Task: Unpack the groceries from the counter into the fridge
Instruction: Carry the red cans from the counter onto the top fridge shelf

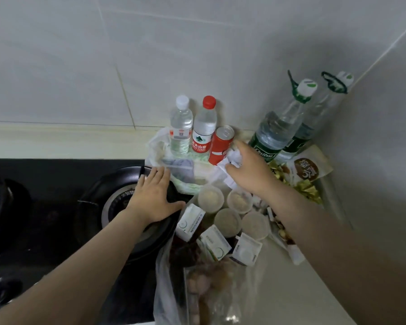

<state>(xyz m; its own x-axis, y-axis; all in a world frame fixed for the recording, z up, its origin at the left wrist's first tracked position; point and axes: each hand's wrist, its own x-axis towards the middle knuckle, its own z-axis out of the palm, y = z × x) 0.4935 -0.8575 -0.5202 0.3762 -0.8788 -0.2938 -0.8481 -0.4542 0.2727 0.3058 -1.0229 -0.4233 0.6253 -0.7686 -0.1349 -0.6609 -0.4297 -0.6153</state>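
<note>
Nearest, at 6 o'clock, a clear bag [197, 289] of brownish food lies slumped on the table [291, 289], its mouth open toward the viewer. Just past it, three small cartons [190, 222] lean on one another, touching four lidded tubs [227, 222] packed close together. At 4 o'clock, snack packets [281, 228] sit half hidden under the right forearm.

The left hand [154, 195] rests flat at 9 o'clock of the pile, fingers together and thumb out, on the rim of a stove burner [124, 202]; it holds nothing. The right hand [249, 170] reaches in from 3 o'clock, its fingers curled over crumpled white wrapping [230, 160] beside the can [220, 145]. Whether it is pinching the wrapping or only touching it I cannot tell.

Farther back, at 12 o'clock, two small bottles [203, 125] stand upright inside a thin white bag [157, 146], with the can just beside them. At 2 o'clock, two tall bottles [279, 123] stand in the corner against the wall, and a brown pouch [307, 170] and gold wrappers [307, 191] lie at their feet. No fridge is in view; all the groceries remain on the table.

The risks, as I judge them: everything is crowded, so lifting the wrapping or the can could nudge the small bottles over, or drag the thin bag along. The right forearm hangs low over the tubs and packets and could sweep them aside. The cartons look ready to slide toward the burner.
</note>
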